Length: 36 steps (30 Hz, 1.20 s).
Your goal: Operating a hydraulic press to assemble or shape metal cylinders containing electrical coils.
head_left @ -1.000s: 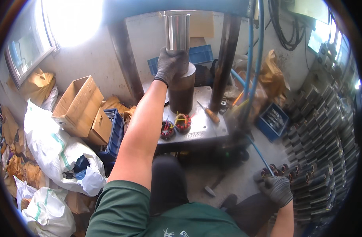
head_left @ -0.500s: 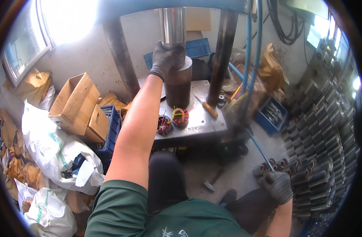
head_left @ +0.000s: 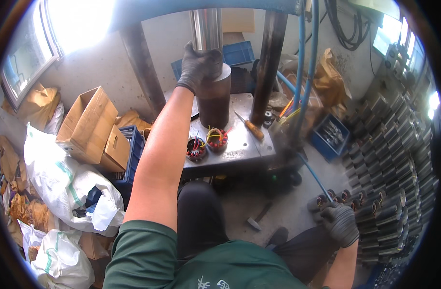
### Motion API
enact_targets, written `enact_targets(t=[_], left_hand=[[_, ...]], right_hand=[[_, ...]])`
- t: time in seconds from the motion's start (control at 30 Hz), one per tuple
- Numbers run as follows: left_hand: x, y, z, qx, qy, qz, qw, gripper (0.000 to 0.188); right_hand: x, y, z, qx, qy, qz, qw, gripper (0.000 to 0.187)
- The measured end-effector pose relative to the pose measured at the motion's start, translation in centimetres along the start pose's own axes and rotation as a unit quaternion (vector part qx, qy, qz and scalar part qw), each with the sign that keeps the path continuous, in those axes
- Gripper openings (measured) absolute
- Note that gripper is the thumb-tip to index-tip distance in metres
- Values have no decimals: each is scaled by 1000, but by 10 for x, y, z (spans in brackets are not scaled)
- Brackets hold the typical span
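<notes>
In a dark glove, my left hand (head_left: 200,67) is closed at the lower end of a shiny steel press ram (head_left: 206,30). Whatever its fingers hold is hidden by the hand. Just below it, a thick metal cylinder (head_left: 214,98) stands upright on the press's steel table (head_left: 244,149). Two wire-wound motor stators (head_left: 216,139) (head_left: 196,149) with coloured leads sit in front of the cylinder. A wooden-handled screwdriver (head_left: 253,129) lies to their right. Low on the right, my gloved right hand (head_left: 341,224) is wrapped round the end of a blue lever (head_left: 315,176).
Dark posts (head_left: 270,62) and blue hoses (head_left: 311,62) flank the cylinder. A hammer (head_left: 259,217) lies on the floor. Stacked metal cylinders (head_left: 389,164) fill the right, beside a blue bin (head_left: 330,137). Cardboard boxes (head_left: 88,127) and white sacks (head_left: 61,178) crowd the left.
The whole view has shifted slightly. My left hand stays at the ram's lower end, and my right hand keeps hold of the lever, having risen a little.
</notes>
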State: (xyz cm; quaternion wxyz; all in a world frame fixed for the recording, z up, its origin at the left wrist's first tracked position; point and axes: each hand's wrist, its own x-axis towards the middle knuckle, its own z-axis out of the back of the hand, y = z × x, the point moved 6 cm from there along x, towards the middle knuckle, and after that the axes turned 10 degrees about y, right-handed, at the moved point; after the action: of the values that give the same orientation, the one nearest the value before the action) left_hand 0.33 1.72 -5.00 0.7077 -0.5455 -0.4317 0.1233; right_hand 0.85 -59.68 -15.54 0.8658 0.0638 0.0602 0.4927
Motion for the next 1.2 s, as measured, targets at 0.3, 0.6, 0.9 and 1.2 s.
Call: enact_targets(t=[0.3, 0.6, 0.9, 1.2], left_hand=[[-3, -3, 0, -14, 5, -5, 1000, 94], [1, 4, 1, -63, 27, -61, 996, 98], [-13, -27, -10, 68, 5, -62, 996, 75], [-14, -26, -6, 108, -6, -61, 992, 70]], right_hand=[[134, -8, 147, -93, -401, 72, 908, 24], [120, -35, 133, 10, -223, -9, 975, 64], [-4, -2, -24, 33, 82, -19, 996, 19], [-1, -2, -12, 27, 33, -24, 999, 20]])
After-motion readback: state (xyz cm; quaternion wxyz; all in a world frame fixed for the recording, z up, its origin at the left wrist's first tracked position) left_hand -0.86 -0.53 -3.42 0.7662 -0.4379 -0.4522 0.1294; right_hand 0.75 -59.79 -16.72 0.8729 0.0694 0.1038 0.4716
